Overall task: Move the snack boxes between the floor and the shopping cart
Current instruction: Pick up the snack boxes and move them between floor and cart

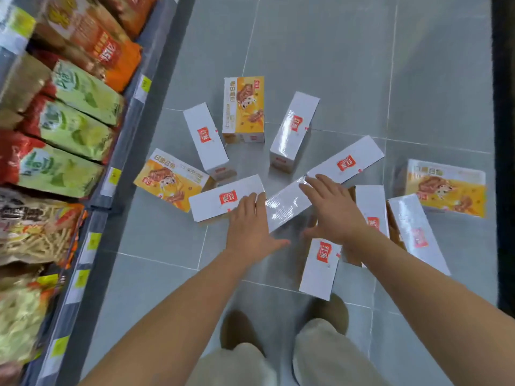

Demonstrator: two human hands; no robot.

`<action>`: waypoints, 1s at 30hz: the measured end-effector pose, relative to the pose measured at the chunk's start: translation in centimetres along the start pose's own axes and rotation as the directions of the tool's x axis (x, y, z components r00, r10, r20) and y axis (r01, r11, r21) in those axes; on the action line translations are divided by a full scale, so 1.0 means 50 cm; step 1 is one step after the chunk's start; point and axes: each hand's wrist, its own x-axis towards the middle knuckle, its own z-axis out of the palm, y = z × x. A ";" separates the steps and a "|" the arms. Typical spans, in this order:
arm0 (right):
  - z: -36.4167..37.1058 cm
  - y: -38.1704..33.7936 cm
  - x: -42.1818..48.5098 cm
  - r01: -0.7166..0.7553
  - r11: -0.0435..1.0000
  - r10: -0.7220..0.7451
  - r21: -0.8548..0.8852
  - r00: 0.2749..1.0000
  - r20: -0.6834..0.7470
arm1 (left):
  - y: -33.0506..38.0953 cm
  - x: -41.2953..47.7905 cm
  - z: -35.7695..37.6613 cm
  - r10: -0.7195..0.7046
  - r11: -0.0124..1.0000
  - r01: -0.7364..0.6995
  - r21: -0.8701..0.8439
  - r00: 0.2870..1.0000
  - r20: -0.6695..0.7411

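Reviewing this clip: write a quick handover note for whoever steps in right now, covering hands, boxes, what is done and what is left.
Left hand: open, fingers straight, at the left edge of the middle white box.
Right hand: open, spread over that box's right end.
Other boxes: ten lie scattered around it on the tiled floor, three with yellow fronts up.
Shopping cart: not in view.
Done: nothing gripped yet.
Left: probably lift the middle box to the cart, then the others.
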 end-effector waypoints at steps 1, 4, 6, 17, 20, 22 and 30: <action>0.026 0.014 0.023 0.015 1.000 -0.014 -0.017 1.000 0.018 | -0.006 0.017 0.028 -0.012 1.000 0.012 0.017 1.000 -0.011; 0.096 0.045 0.077 0.045 0.996 -0.038 -0.082 0.995 0.092 | -0.025 0.054 0.100 -0.053 0.997 0.055 0.051 0.998 -0.032; 0.143 0.065 0.110 0.075 0.990 -0.060 -0.117 0.990 0.125 | -0.037 0.076 0.147 -0.103 0.994 0.104 0.044 0.994 -0.028; 0.275 0.079 0.220 0.214 0.915 -0.145 -0.342 0.965 0.218 | -0.069 0.154 0.284 -0.141 0.986 0.138 0.093 0.990 0.027; 0.279 0.075 0.229 0.231 0.915 -0.169 -0.331 0.964 0.206 | -0.073 0.149 0.279 -0.125 0.992 0.124 0.022 0.992 0.021; 0.266 0.072 0.219 0.217 0.927 -0.162 -0.307 0.968 0.193 | -0.073 0.139 0.255 -0.106 0.994 0.106 0.010 0.994 0.024; 0.043 0.000 0.111 0.154 0.962 -0.122 -0.227 0.982 0.146 | -0.026 0.026 0.015 -0.036 0.995 0.032 0.090 0.998 0.046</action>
